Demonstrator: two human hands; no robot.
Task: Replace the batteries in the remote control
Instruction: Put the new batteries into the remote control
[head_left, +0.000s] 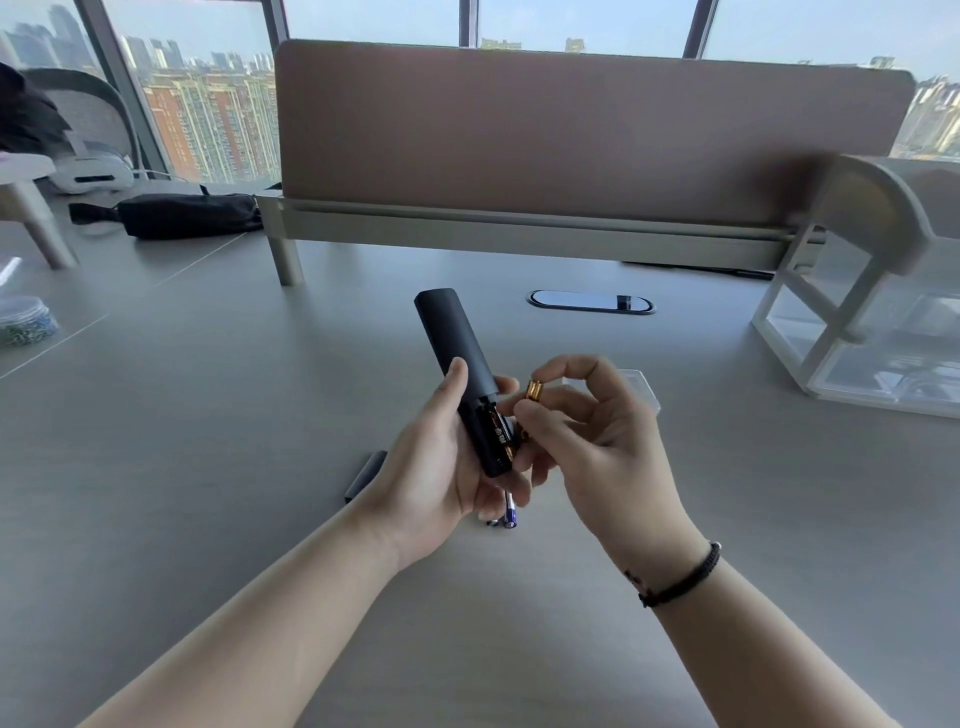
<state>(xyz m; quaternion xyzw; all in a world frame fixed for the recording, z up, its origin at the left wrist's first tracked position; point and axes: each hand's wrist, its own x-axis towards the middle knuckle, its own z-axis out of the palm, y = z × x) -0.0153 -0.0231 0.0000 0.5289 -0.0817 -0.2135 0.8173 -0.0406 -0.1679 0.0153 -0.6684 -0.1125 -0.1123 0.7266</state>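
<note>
My left hand (441, 467) holds a black remote control (457, 353) back side up, above the grey desk. Its battery compartment (500, 434) at the near end lies open, with one gold-ended battery seated inside. My right hand (587, 441) pinches a gold battery (535, 391) between thumb and forefinger, right beside the open compartment. The remote's dark cover (366, 475) lies on the desk left of my left hand. Two blue and silver batteries (506, 514) lie on the desk under my hands, partly hidden.
A small clear plastic case (641, 387) sits behind my right hand. A white frame with clear drawers (857, 332) stands at right. A brown divider panel (571, 130) crosses the back. A black pouch (187, 214) and a jar (26, 322) sit at left.
</note>
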